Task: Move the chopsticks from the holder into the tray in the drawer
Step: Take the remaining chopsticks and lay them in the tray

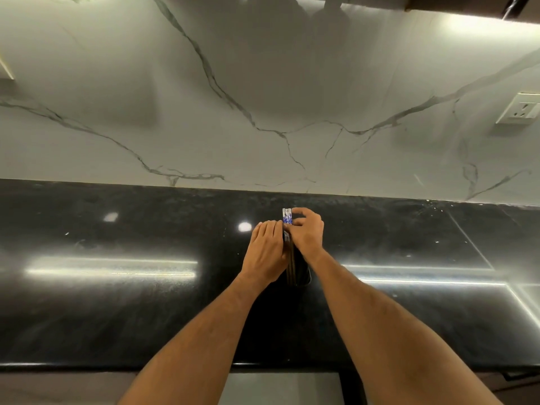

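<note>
A bundle of dark brown chopsticks with white-and-blue patterned tops (287,217) stands in a dark, glossy holder (302,273) on the polished black stone desk (117,302). The patterned tops rise clear above both hands; the brown shafts run down between the hands into the holder's mouth, whose near rim shows just below the wrists. The holder's full outline is hard to separate from the dark desk.

The left hand (267,252) lies against the left side of the bundle, its fingers (270,226) fairly straight and pressed to the sticks just under the patterned section. The right hand (306,232) closes on the bundle from the right, its fingers (301,212) curled round the sticks near the tops. Both forearms reach in from the lower edge of the view, crossing the desk's front edge.

The holder sits at mid-depth on the desk, well apart from the front edge and nearer the back edge, where the desk meets a white marble wall panel with grey veins (263,97). Bare desk surface extends far to the left and right of the hands. A white wall socket (518,108) is mounted on the panel at far right, well apart from the holder. Below the front edge, a pale grey cabinet front (280,387) is partly visible between the forearms.
</note>
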Demonstrator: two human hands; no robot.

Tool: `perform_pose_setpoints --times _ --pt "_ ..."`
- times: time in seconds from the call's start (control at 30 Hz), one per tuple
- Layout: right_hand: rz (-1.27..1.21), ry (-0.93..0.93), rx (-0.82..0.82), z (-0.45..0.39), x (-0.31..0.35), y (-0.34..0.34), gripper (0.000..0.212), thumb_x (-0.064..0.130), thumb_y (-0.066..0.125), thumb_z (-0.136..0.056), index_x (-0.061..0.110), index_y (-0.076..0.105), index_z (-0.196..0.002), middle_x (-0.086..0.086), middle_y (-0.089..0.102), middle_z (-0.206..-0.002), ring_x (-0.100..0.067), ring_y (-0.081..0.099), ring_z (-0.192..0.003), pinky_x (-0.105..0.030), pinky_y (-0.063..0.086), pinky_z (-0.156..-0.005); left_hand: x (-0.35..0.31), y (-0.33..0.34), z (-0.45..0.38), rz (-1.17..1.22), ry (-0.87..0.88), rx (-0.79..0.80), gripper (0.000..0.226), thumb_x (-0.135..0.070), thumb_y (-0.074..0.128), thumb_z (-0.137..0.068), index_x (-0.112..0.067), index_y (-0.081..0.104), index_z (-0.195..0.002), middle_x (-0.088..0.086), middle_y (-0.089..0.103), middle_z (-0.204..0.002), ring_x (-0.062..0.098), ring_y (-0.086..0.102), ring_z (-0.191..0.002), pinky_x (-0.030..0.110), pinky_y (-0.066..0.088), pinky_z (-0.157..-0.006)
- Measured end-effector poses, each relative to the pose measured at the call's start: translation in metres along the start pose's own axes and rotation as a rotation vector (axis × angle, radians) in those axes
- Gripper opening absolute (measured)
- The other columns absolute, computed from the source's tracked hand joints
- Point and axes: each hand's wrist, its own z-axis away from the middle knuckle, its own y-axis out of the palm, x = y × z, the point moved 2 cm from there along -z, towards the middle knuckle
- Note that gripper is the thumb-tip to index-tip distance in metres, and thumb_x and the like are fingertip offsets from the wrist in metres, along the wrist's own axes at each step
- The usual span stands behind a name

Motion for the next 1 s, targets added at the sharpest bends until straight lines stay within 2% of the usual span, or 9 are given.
perform_pose_setpoints --times 0.07,0.17,0.37,0.53,0.57,0.63,0.7,0.87,1.0 --pt "-0.023 -0.038 -0.023 0.003 0.006 -0.004 0.052 0.007 0.084 -0.081 0.008 0.065 -0.130 -0.011 0.079 -0.098 -0.012 0.075 -0.081 -0.023 0.062 -0.081 -0.002 -0.005 0.001 0.016 0.004 -0.038 0.051 -0.039 0.021 -0.096 -0.013 0.053 -0.126 0.004 0.061 -0.125 0.020 0.057 -0.119 0.041 0.037 -0.116" --pt "-0.034 -0.121 -0.059 0.007 0.019 -0.012 0.062 0.004 0.083 -0.081 0.017 0.061 -0.138 -0.006 0.080 -0.090 -0.004 0.073 -0.077 -0.005 0.051 -0.075 -0.008 -0.015 0.002 0.073 -0.018 -0.081 0.053 -0.037 0.023 -0.094 -0.011 0.050 -0.131 0.005 0.059 -0.128 0.020 0.054 -0.122 0.041 0.034 -0.118" --pt "-0.160 -0.237 -0.105 0.023 0.058 -0.043 0.063 -0.006 0.077 -0.083 0.018 0.062 -0.139 -0.008 0.078 -0.105 -0.013 0.077 -0.084 -0.030 0.063 -0.084 -0.023 -0.045 -0.005 0.171 -0.103 -0.095 0.044 -0.021 0.041 -0.101 -0.004 0.045 -0.141 0.009 0.054 -0.138 0.022 0.050 -0.131 0.041 0.032 -0.119" --pt "-0.230 -0.326 -0.141 0.041 0.091 -0.079 0.054 -0.007 0.075 -0.085 0.014 0.066 -0.134 -0.001 0.076 -0.097 -0.007 0.076 -0.079 -0.019 0.061 -0.076 -0.050 -0.078 -0.004 0.435 -0.175 -0.062 0.046 -0.026 0.040 -0.106 -0.010 0.039 -0.149 0.006 0.046 -0.149 0.019 0.042 -0.139 0.034 0.033 -0.117" --pt "-0.237 -0.347 -0.145 0.045 0.097 -0.085 0.052 -0.008 0.074 -0.085 0.013 0.067 -0.131 0.001 0.076 -0.093 -0.007 0.076 -0.077 -0.017 0.061 -0.073 -0.056 -0.084 -0.005 0.490 -0.195 -0.044 0.042 -0.028 0.041 -0.106 -0.013 0.044 -0.145 0.004 0.050 -0.145 0.017 0.047 -0.133 0.032 0.037 -0.111" --pt "-0.243 -0.375 -0.154 0.055 0.109 -0.096 0.049 -0.009 0.076 -0.083 0.013 0.070 -0.127 0.002 0.076 -0.086 -0.007 0.077 -0.074 -0.016 0.060 -0.070 -0.066 -0.097 -0.006 0.609 -0.221 -0.022 0.024 -0.025 0.044 -0.105 -0.017 0.059 -0.122 0.001 0.065 -0.115 0.012 0.061 -0.102 0.029 0.050 -0.090" --pt "-0.238 -0.400 -0.164 0.065 0.120 -0.104 0.047 -0.008 0.078 -0.082 0.014 0.071 -0.124 -0.001 0.077 -0.082 -0.007 0.076 -0.070 -0.015 0.059 -0.067 -0.074 -0.111 -0.005 0.708 -0.215 -0.022 0.017 -0.022 0.048 -0.105 -0.017 0.063 -0.100 -0.003 0.066 -0.086 0.008 0.060 -0.074 0.026 0.049 -0.070" --pt "-0.228 -0.411 -0.159 0.092 0.136 -0.123 0.045 -0.004 0.080 -0.081 0.015 0.071 -0.121 -0.002 0.078 -0.078 -0.010 0.077 -0.069 -0.025 0.063 -0.073 -0.089 -0.138 0.011 0.994 -0.233 0.040 0.020 -0.011 0.050 -0.104 -0.003 0.068 -0.105 0.012 0.078 -0.084 0.023 0.077 -0.078 0.037 0.064 -0.078" --pt "-0.257 -0.377 -0.087 0.114 0.144 -0.130 0.049 -0.011 0.077 -0.080 0.011 0.069 -0.123 -0.011 0.076 -0.103 -0.016 0.077 -0.091 -0.040 0.065 -0.077 -0.092 -0.152 0.029 1.027 -0.262 0.090 0.016 -0.011 0.054 -0.103 -0.005 0.069 -0.100 0.014 0.077 -0.081 0.028 0.077 -0.075 0.042 0.064 -0.077"
